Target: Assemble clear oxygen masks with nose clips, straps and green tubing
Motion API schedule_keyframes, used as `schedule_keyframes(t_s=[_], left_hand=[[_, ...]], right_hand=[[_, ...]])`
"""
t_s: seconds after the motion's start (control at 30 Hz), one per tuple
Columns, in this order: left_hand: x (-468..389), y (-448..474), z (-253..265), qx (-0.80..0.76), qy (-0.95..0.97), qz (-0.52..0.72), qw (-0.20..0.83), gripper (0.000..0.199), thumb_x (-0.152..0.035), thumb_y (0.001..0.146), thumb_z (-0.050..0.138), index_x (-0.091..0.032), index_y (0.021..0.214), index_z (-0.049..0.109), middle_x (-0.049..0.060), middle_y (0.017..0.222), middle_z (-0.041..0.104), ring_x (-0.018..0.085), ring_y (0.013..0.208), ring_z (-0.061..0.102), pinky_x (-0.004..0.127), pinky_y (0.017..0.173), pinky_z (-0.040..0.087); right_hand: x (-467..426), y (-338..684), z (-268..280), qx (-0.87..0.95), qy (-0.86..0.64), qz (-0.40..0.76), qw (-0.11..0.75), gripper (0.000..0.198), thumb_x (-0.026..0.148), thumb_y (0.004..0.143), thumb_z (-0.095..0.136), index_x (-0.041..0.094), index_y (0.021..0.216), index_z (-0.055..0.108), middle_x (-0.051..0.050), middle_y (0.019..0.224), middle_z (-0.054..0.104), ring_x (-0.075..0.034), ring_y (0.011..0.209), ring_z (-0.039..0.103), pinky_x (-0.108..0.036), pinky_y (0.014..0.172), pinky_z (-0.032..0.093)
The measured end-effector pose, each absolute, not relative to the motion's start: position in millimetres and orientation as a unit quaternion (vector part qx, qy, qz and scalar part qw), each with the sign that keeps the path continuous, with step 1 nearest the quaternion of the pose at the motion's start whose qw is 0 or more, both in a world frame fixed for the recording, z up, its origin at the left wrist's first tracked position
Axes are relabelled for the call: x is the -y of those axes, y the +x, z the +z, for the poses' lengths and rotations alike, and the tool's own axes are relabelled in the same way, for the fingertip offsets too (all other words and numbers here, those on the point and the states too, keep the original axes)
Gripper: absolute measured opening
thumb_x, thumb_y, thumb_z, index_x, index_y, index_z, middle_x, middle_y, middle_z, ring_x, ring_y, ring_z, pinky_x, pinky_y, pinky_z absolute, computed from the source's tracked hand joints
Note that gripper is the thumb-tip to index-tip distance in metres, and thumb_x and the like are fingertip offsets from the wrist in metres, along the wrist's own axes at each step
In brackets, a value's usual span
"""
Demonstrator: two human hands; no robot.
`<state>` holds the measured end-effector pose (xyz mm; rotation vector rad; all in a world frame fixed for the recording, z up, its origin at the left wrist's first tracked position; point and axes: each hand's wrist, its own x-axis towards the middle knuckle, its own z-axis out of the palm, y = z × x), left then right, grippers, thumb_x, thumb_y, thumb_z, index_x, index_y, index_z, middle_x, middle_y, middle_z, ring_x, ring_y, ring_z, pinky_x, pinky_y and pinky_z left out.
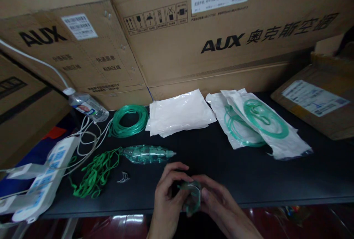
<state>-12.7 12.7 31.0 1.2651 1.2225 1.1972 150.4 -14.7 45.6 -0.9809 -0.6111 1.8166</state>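
Observation:
Near the front edge of the black table, my left hand (172, 191) and my right hand (218, 202) are closed around a green, see-through oxygen mask (194, 194). My left thumb reaches into the mask's opening, while my right fingers grip its other side. Beyond my left hand lies a row of nested green clear plastic pieces (148, 154) with a pale tip. Left of that is a tangle of green elastic cords (95, 174). A few small thin strips (123, 177) rest beside the cords. Parts of the mask are hidden by my fingers.
Behind are coiled green tubing (129, 121), white pouches (179, 113) and packed tubing bags (265, 124). A plastic bottle (87, 104) and a power strip (52, 180) with white cables stand left. Large cartons (171, 54) wall the back; an opened box (318, 99) sits right.

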Motion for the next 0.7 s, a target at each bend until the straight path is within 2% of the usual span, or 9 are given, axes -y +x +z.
schedule_keyframes(t_s=[0.13, 0.27, 0.37, 0.43, 0.5, 0.57, 0.7], left_hand=[[-21.6, -21.4, 32.9, -0.468, 0.579, 0.449, 0.494, 0.024, -0.009, 0.08, 0.074, -0.03, 0.085, 0.083, 0.003, 0.104, 0.068, 0.02, 0.104, 0.065, 0.027, 0.09, 0.052], [-28.3, -25.4, 41.3, -0.449, 0.61, 0.427, 0.494, 0.029, -0.01, 0.083, 0.072, -0.035, 0.089, 0.086, 0.002, 0.098, 0.068, 0.017, 0.095, 0.067, 0.023, 0.081, 0.053], [-29.3, -30.1, 46.6, -0.465, 0.6, 0.41, 0.505, 0.027, -0.017, 0.085, 0.075, -0.035, 0.104, 0.084, 0.003, 0.102, 0.072, 0.018, 0.092, 0.069, 0.024, 0.082, 0.055], [-27.1, -35.5, 49.1, -0.503, 0.568, 0.429, 0.491, 0.023, -0.026, 0.086, 0.077, -0.031, 0.108, 0.082, 0.005, 0.109, 0.074, 0.02, 0.098, 0.07, 0.026, 0.087, 0.056], [-23.1, -40.1, 51.8, -0.527, 0.545, 0.438, 0.483, 0.017, -0.036, 0.092, 0.072, -0.026, 0.101, 0.082, 0.007, 0.11, 0.076, 0.023, 0.104, 0.07, 0.029, 0.091, 0.055], [-18.6, -41.3, 55.0, -0.52, 0.552, 0.425, 0.493, 0.025, -0.041, 0.097, 0.064, -0.023, 0.094, 0.082, 0.008, 0.103, 0.078, 0.025, 0.105, 0.071, 0.031, 0.093, 0.055], [-14.1, -33.8, 57.1, -0.497, 0.579, 0.399, 0.509, 0.018, -0.035, 0.094, 0.069, -0.023, 0.095, 0.082, 0.007, 0.099, 0.08, 0.024, 0.099, 0.073, 0.032, 0.091, 0.055]], right_hand=[[15.3, 147.4, 56.0, 0.209, -0.386, 0.758, 0.482, 0.04, 0.056, 0.077, 0.086, 0.032, 0.108, 0.08, -0.005, 0.113, 0.075, -0.021, 0.104, 0.069, -0.033, 0.088, 0.058], [14.4, 146.1, 55.9, 0.215, -0.384, 0.75, 0.493, 0.038, 0.052, 0.076, 0.088, 0.032, 0.108, 0.08, -0.004, 0.112, 0.075, -0.02, 0.105, 0.068, -0.029, 0.089, 0.055], [12.1, 147.2, 50.9, 0.243, -0.39, 0.732, 0.503, 0.037, 0.052, 0.078, 0.086, 0.028, 0.106, 0.08, -0.006, 0.11, 0.075, -0.021, 0.107, 0.068, -0.028, 0.091, 0.053], [8.9, 150.0, 46.8, 0.266, -0.408, 0.704, 0.517, 0.037, 0.05, 0.08, 0.085, 0.027, 0.107, 0.079, -0.007, 0.113, 0.075, -0.022, 0.108, 0.069, -0.029, 0.092, 0.054], [4.8, 153.8, 42.6, 0.296, -0.439, 0.672, 0.519, 0.036, 0.046, 0.081, 0.085, 0.027, 0.111, 0.077, -0.007, 0.115, 0.076, -0.023, 0.107, 0.071, -0.031, 0.093, 0.056], [1.0, 157.0, 38.8, 0.335, -0.463, 0.645, 0.507, 0.037, 0.041, 0.082, 0.086, 0.026, 0.114, 0.075, -0.007, 0.115, 0.076, -0.023, 0.105, 0.073, -0.032, 0.093, 0.058], [-2.1, 157.6, 34.8, 0.4, -0.488, 0.581, 0.514, 0.033, 0.037, 0.081, 0.086, 0.025, 0.111, 0.077, -0.007, 0.115, 0.073, -0.023, 0.106, 0.074, -0.031, 0.094, 0.06]])
